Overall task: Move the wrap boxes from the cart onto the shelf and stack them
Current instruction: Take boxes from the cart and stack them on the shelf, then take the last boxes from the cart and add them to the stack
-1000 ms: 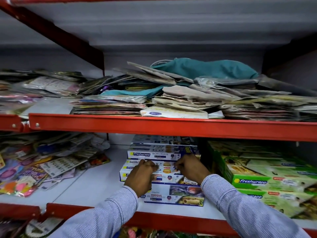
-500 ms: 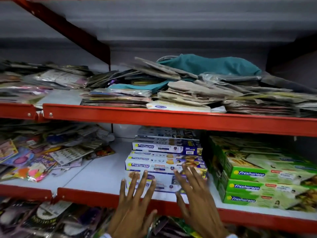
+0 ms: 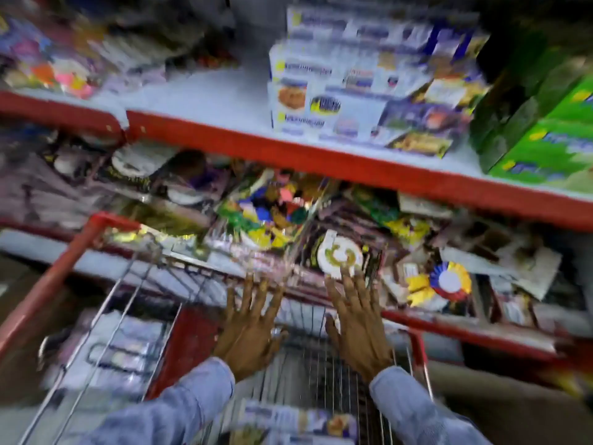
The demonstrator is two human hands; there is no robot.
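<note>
My left hand [image 3: 248, 329]: palm down, fingers spread wide, gripping nothing, hovering above the cart's wire basket.
My right hand [image 3: 357, 326]: just beside the left at its 3 o'clock, fingers splayed too, empty; whether the tips touch the lower shelf's goods I cannot tell through the blur.
Stacked wrap boxes [image 3: 349, 91]: at 12 o'clock from my hands, piled blue-and-white on the white shelf [image 3: 205, 97] behind its red front edge.
Green boxes [image 3: 545, 133]: at 3 o'clock of that stack, just beside it.
In the way: the red shelf edge and a lower shelf crammed with party goods [image 3: 272, 213], between my hands and the stack.
Cart [image 3: 106, 226]: red frame, wire sides; one wrap box [image 3: 298, 419] lies in it at 6 o'clock, under my wrists.
Cart's other contents: blurred packets [image 3: 118, 348] at 9 o'clock.
</note>
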